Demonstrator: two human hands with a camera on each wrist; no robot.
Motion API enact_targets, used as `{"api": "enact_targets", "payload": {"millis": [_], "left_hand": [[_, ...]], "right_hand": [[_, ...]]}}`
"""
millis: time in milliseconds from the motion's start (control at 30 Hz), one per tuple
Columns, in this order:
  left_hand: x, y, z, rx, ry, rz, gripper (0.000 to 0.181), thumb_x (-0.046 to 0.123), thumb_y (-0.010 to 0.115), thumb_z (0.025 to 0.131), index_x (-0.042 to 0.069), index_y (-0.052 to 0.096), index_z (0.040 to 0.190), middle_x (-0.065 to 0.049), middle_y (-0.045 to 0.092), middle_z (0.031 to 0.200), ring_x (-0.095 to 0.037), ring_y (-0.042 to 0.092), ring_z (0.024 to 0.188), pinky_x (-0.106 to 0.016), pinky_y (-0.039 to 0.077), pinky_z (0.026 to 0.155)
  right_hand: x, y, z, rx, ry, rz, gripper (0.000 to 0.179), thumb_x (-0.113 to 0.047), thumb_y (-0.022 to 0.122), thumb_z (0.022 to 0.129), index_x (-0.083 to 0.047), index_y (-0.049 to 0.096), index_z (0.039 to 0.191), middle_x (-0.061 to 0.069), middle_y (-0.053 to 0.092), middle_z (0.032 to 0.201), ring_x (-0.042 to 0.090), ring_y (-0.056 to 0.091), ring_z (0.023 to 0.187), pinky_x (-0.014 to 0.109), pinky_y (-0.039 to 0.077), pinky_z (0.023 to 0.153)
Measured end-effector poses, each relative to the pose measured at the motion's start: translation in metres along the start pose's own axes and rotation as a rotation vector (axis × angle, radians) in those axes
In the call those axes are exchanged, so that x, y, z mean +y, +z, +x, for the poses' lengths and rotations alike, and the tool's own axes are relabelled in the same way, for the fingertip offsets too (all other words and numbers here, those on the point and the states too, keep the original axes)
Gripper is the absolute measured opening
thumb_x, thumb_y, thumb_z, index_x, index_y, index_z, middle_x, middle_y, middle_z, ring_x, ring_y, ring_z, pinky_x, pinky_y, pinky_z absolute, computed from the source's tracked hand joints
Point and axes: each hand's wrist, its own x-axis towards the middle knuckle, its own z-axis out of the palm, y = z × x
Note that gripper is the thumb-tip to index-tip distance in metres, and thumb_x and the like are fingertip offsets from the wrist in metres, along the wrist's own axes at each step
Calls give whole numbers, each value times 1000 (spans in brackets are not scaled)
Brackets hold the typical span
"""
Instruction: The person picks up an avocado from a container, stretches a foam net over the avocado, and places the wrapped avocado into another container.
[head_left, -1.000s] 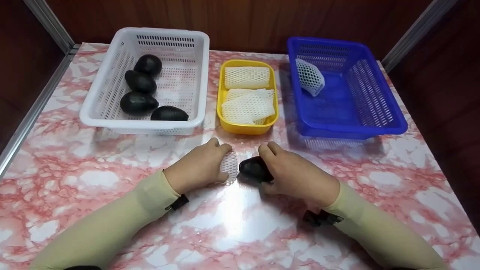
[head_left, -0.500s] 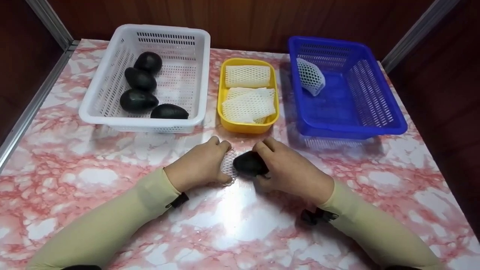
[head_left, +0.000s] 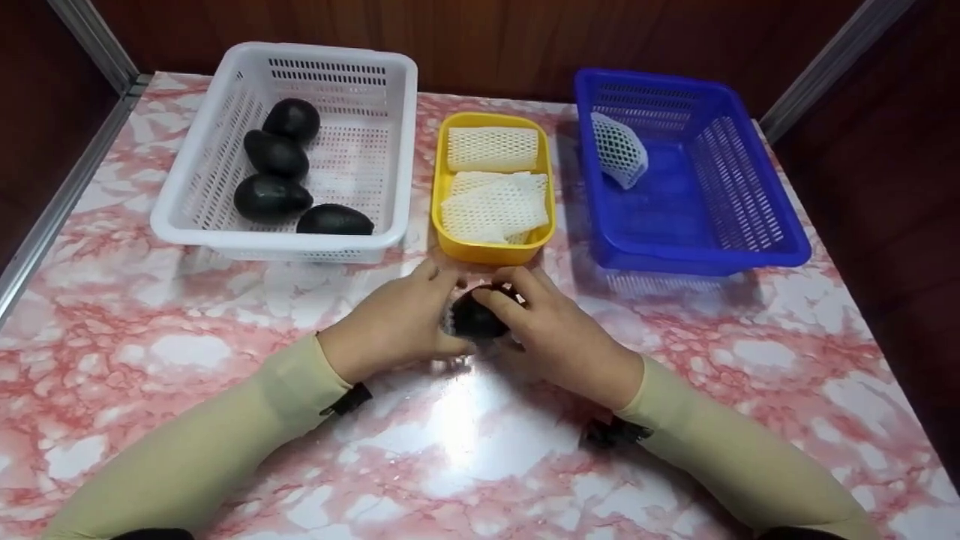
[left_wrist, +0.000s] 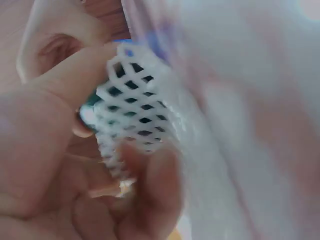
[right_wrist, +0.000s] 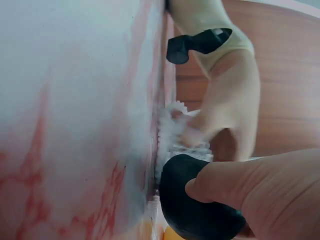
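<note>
Right hand (head_left: 566, 337) has the avocado (head_left: 476, 315), fingers curled round it, thumb on the dark skin! Left hand (head_left: 390, 322) closes on a white net (left_wrist: 132, 107), and the avocado's end is right at its mouth; how far inside, I can't tell. They meet low over the worktop (head_left: 480, 465), just in front of the yellow tub (head_left: 491, 255) with its spare nets (head_left: 495, 210). Four more avocados (head_left: 274, 154) lie in the white basket (head_left: 277, 238), and one netted piece (head_left: 620, 154) sits in the blue basket (head_left: 675, 210)!
</note>
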Motion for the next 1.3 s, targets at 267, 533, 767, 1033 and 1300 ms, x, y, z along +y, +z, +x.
{"api": "enact_targets", "payload": {"millis": [267, 533, 767, 1033, 1300], "left_hand": [[-5, -16, -7, -9, 63, 153, 111, 55, 102, 70, 9, 51, 158, -18, 60, 139, -43, 59, 126, -59, 54, 110], [-9, 3, 4, -38, 73, 231, 58, 45, 91, 86, 5, 72, 124, -13, 72, 119, -37, 63, 103, -51, 56, 88], [-12, 8, 8, 25, 177, 65, 48, 30, 89, 89, 6, 70, 126, -12, 78, 116, -33, 73, 108, -50, 59, 99], [-10, 10, 9, 36, 270, -189, 76, 36, 91, 89, 14, 57, 154, -7, 67, 144, -24, 66, 130, -45, 54, 116], [-8, 9, 8, -14, 254, -243, 94, 42, 93, 87, 14, 44, 163, -7, 58, 152, -22, 62, 132, -42, 54, 115]], "right_hand": [[0, 1, -2, -20, 16, -5, 66, -15, 94, 87, -8, 62, 144, 20, 59, 140, 36, 60, 131, 47, 59, 110], [-1, 0, -3, -26, 31, 15, 66, -18, 95, 87, -9, 62, 144, 17, 58, 139, 34, 61, 128, 47, 59, 109], [2, -5, -2, 26, 0, 58, 68, -9, 94, 82, -8, 63, 142, 18, 59, 137, 33, 62, 124, 46, 58, 107], [0, -11, -3, 63, -42, 96, 69, -6, 94, 82, -6, 62, 143, 20, 59, 140, 32, 62, 128, 44, 58, 109], [3, -15, -3, 59, -51, 151, 63, -6, 93, 85, -7, 67, 142, 20, 60, 143, 33, 63, 133, 45, 60, 109]]}}
